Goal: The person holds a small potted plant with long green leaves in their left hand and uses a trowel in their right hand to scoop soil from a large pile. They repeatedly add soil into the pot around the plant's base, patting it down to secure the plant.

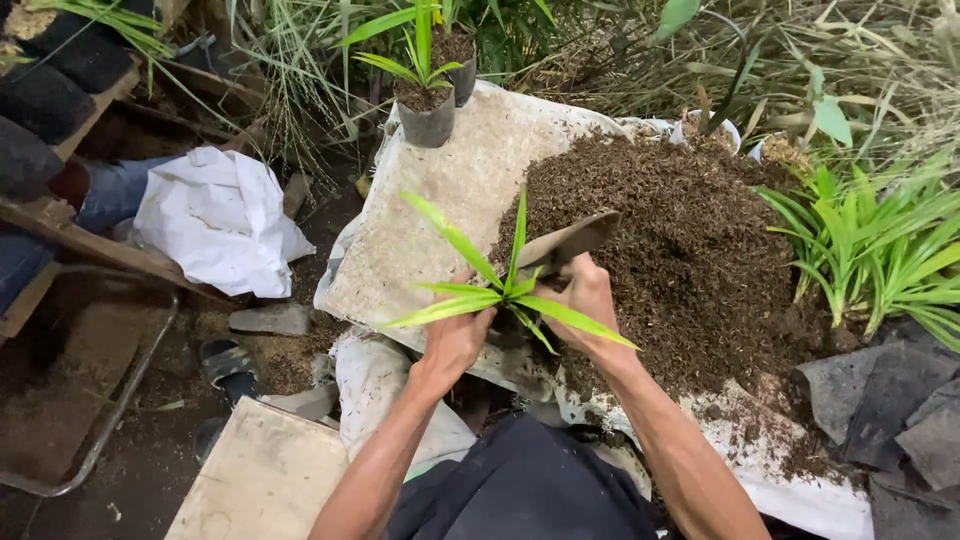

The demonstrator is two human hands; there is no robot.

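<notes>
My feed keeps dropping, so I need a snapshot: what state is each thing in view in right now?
Left hand: closed around the seedling's base.
Right hand: gripping the trowel.
Seedling: upright, held, leaves spread.
Trowel: raised, blade tilted over the soil.
Soil pile: heaped loose on the sheet.
Sheet: spread flat, partly bare.
Potted plant: filled, standing upright at the sheet's far edge.
White bag: crumpled on the ground.

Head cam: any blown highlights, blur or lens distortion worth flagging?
Head view: light is strong and flat at the centre, so the white bag is nearly blown out, while the left edge and bottom corners fall into dark shadow. The seedling, left hand, right hand and trowel are sharp, without motion blur. The wide lens bows the edges, and the plants at the top look soft.
</notes>
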